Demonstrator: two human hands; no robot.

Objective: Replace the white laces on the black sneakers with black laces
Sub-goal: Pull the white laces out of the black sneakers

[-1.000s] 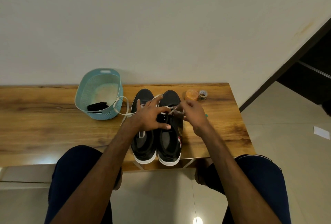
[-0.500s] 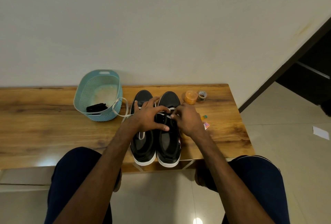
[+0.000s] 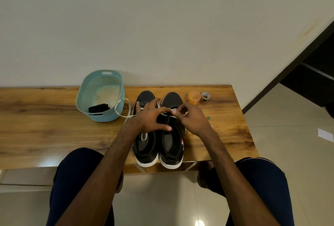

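1. The sneakers stand side by side and touching at the near edge of the table (image 3: 45, 117), toes toward the wall (image 3: 162, 27), heels toward the person. They are the left sneaker (image 3: 145, 146) and the right sneaker (image 3: 171, 148), both black with white soles.
2. A white lace (image 3: 173, 111) crosses the top of the right sneaker. The right hand (image 3: 193, 120) pinches it between thumb and curled fingertips, just above the tongue.
3. The left hand (image 3: 150, 117) lies spread across both sneakers with its fingers straight. Its thumb rests on the right sneaker's tongue, and its index finger reaches over to the pinched lace. It grips nothing that shows.
4. A loose lace (image 3: 127, 107) runs out from under the left hand, curves against the basket (image 3: 108, 115) and lies on the table. A white loop sits in the left sneaker's opening; whether it belongs to this lace cannot be told.
5. The basket is pale blue, perforated, and stands just left of the sneakers. Black laces (image 3: 99, 108) lie bundled at its bottom, against the near wall.
6. Right of the toes stand an orange jar (image 3: 193, 97) and, touching it, a small jar (image 3: 205, 97) with dark contents.
7. Small coloured bits (image 3: 208, 117) show beside the right hand, mostly hidden by it.
8. The person's knees (image 3: 77, 168), in dark trousers, sit on either side below the table edge. A paper (image 3: 325, 134) lies on the tiled floor (image 3: 280, 117) at the right.
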